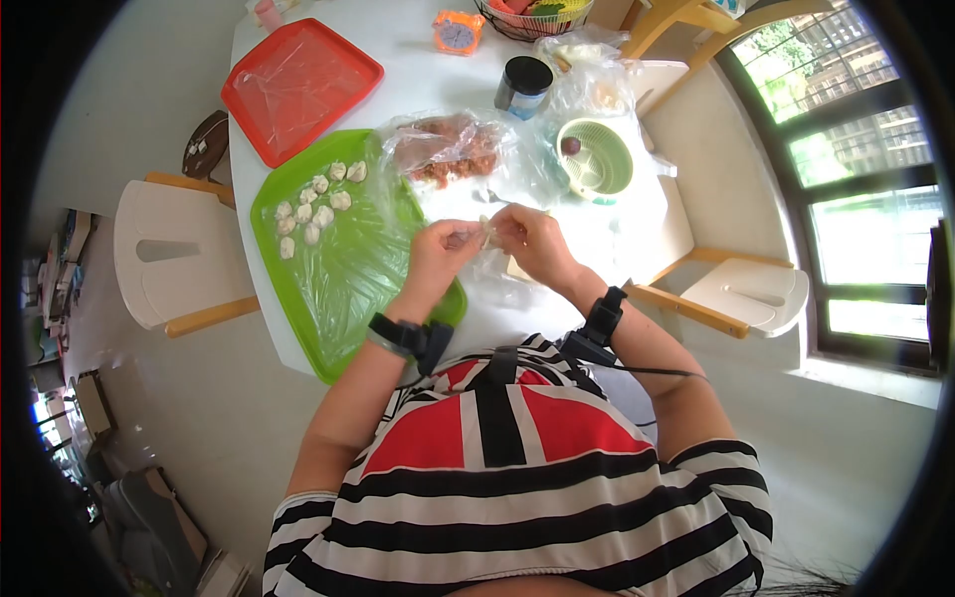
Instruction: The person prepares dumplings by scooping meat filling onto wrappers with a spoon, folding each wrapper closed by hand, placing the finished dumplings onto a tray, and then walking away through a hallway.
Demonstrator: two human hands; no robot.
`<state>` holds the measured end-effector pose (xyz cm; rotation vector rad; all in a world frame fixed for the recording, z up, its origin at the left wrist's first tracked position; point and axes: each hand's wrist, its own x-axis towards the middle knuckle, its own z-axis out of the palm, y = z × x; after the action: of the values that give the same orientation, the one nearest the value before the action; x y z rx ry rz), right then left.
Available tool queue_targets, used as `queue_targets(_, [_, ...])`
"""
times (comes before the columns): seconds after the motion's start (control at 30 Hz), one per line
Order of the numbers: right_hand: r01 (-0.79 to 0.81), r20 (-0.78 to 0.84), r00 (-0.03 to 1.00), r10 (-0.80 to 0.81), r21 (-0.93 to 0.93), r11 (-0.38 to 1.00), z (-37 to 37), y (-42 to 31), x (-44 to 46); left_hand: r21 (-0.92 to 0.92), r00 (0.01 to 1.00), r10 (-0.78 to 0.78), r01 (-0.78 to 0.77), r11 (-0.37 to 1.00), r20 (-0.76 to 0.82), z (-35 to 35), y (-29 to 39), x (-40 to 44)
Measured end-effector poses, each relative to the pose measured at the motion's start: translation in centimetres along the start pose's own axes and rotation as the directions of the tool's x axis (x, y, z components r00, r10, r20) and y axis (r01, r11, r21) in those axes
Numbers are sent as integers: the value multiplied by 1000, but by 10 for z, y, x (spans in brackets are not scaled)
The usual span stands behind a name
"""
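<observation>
My left hand (439, 261) and my right hand (537, 245) meet in front of me, fingers pinched together on a small pale dumpling (487, 234). Fingers cover most of it. To the left, a green tray (343, 289) lined with clear plastic carries several white folded dumplings (312, 211) in its upper part. Just beyond my hands, reddish minced filling (448, 149) lies in a clear plastic bag. What looks like a spoon handle (489, 196) shows between that filling and my hands. A flat pale thing, partly hidden, lies under my right hand on plastic.
A red tray (298, 85) stands at the far left of the white table. Toward the back are an orange clock (459, 34), a dark-lidded jar (523, 86) and a wire fruit basket (537, 22). On the right sits a pale green colander (609, 164). Chairs flank the table.
</observation>
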<state>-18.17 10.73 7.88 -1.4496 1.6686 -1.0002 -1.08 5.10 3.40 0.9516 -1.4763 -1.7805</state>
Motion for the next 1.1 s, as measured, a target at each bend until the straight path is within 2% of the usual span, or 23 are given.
queue_targets(0.1, [10, 62, 998, -10, -2, 1000, -2, -6, 1, -32, 999, 47, -47, 998, 26, -7, 1, 5])
queue_targets(0.23, [65, 59, 996, -68, 52, 997, -2, 0, 3, -27, 1000, 29, -30, 999, -10, -11, 5, 7])
queue_targets(0.3, [54, 86, 995, -54, 3, 999, -7, -5, 4, -171, 998, 27, -36, 985, -53, -11, 15, 7])
queue_targets(0.43, [64, 55, 996, -67, 64, 996, -7, 1, 3, -225, 991, 16, -47, 973, -136, -18, 28, 16])
queue_targets(0.5, [12, 49, 999, -18, 109, 994, -5, -2, 2, -313, 972, 30, -104, 944, -232, -24, 32, 33])
queue_targets(0.53, [13, 55, 998, -19, 108, 994, -3, 1, 2, -166, 973, 149, -179, 970, -179, -31, 26, 46])
queue_targets(0.57, [15, 53, 998, -21, 109, 994, -1, 7, 4, -168, 971, 149, -181, 969, -186, -39, 8, 59])
queue_targets(0.6, [21, 50, 998, -26, 109, 994, 0, 10, 6, 453, 932, 361, -309, 836, -30, -47, -17, 72])
queue_targets(0.63, [28, 53, 998, -34, 107, 994, 0, 9, 7, 862, 878, 426, -378, 337, 218, -50, -19, 78])
queue_targets(0.67, [-28, 48, 999, 20, 163, 986, 0, 8, 8, 864, 876, 431, -377, 334, 216, -51, -23, 79])
queue_targets(0.7, [-85, 45, 996, 77, 219, 972, 0, 7, 10, 638, 942, 319, -311, 705, 106, -47, -14, 75])
queue_targets(0.73, [-81, 40, 996, 74, 222, 972, -1, 8, 12, 295, 985, 165, -175, 939, 58, -41, -1, 69])
queue_targets(0.77, [-90, 47, 996, 79, 311, 946, -2, 10, 14, 296, 984, 165, -177, 939, 64, -34, 11, 61])
queue_targets(0.8, [-100, 57, 995, 84, 397, 912, -2, 12, 14, 44, 993, -91, 88, 995, 73, -24, 28, 48])
queue_targets(0.83, [-103, 56, 995, 88, 397, 912, -3, 11, 14, -201, 932, -333, 357, 912, 144, -17, 35, 38])
queue_targets(0.87, [-115, 67, 993, 95, 440, 891, -3, 9, 14, -202, 931, -335, 360, 911, 145, -11, 29, 31])
queue_targets(0.93, [-130, 84, 991, 101, 483, 866, -2, 6, 15, -462, 934, -205, 326, 825, 292, -5, 19, 22])
queue_targets(1.0, [-177, 95, 984, 151, 405, 897, -1, 6, 15, -424, 945, -201, 297, 855, 256, -7, 17, 15])
queue_targets(1.1, [-211, 84, 977, 194, 431, 877, 0, 4, 14, -375, 955, -188, 266, 888, 231, -6, 23, 11])
